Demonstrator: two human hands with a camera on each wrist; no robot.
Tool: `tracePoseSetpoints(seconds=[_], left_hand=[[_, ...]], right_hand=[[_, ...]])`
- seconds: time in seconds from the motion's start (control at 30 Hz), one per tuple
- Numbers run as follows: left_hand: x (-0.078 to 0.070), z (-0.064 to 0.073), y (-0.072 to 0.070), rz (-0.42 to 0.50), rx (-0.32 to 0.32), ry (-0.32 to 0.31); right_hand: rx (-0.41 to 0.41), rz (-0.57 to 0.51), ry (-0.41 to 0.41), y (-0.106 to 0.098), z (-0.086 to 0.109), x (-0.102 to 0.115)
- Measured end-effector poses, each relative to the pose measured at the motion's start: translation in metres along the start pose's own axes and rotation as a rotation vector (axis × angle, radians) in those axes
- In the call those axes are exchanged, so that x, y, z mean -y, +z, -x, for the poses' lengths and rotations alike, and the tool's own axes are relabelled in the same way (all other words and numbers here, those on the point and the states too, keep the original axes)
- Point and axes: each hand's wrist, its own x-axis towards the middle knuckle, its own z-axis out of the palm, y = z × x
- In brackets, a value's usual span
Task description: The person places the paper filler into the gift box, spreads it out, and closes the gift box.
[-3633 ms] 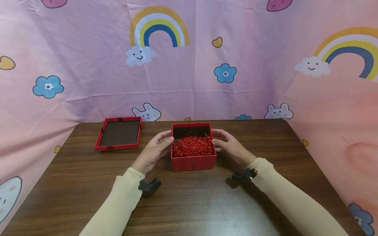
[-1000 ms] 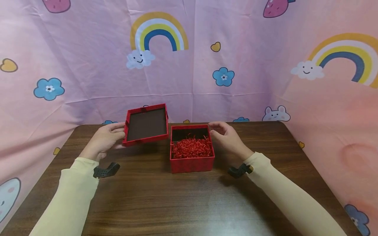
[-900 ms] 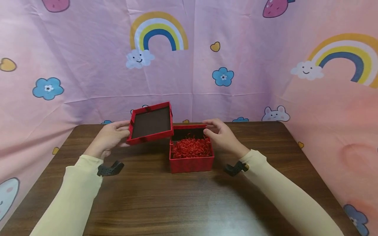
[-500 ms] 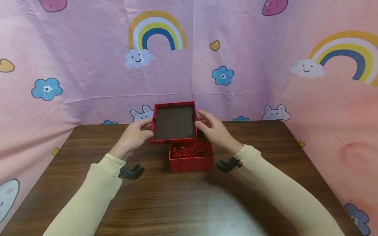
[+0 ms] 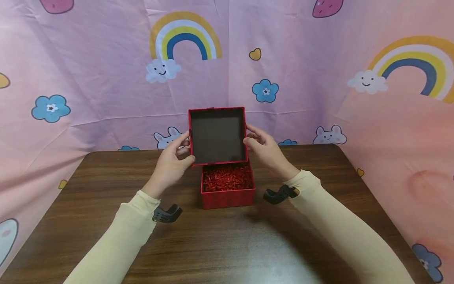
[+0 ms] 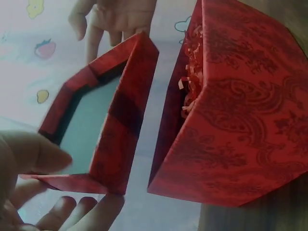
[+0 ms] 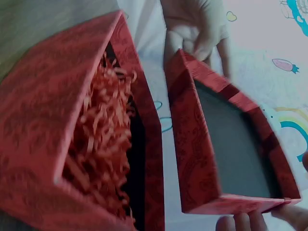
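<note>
A red box lid (image 5: 218, 136) is held up in the air with its dark inner side towards me. My left hand (image 5: 172, 163) grips its left edge, thumb in front and fingers behind. At the opposite edge, my right hand (image 5: 267, 152) pinches the lid between thumb and fingers. Below and slightly nearer stands the red patterned box (image 5: 228, 199), with red shredded paper (image 5: 228, 177) inside; the lid hides its back part. Both wrist views show a gap between lid (image 6: 120, 115) and box (image 7: 43, 125).
The box stands on a dark brown wooden table (image 5: 213, 244). Behind the table and along its sides hangs a pink and purple cloth (image 5: 301, 51) printed with rainbows, flowers and rabbits. Each wrist carries a black strap-on device (image 5: 168, 213).
The lid lay on the table at the left; my left hand lifted it and carried it right. My right hand left the box and took the lid's other edge. The lid has since risen and tilted upright.
</note>
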Motion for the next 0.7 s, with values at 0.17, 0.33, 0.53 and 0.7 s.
tracePoseSetpoints(seconds=[0.17,0.33,0.53,0.7], left_hand=[[-0.003,0.002,-0.001,-0.054,0.033,0.066],[-0.006,0.007,0.000,0.046,0.057,0.075],[-0.007,0.011,0.005,0.196,0.026,0.133],[-0.004,0.013,0.005,0.163,-0.015,0.150]], right_hand=[[-0.014,0.044,-0.120,-0.007,0.003,-0.002],[0.022,0.000,-0.226,-0.010,0.006,-0.007],[0.048,-0.016,-0.268,-0.014,0.013,-0.011],[0.084,-0.008,-0.301,-0.019,0.019,-0.019]])
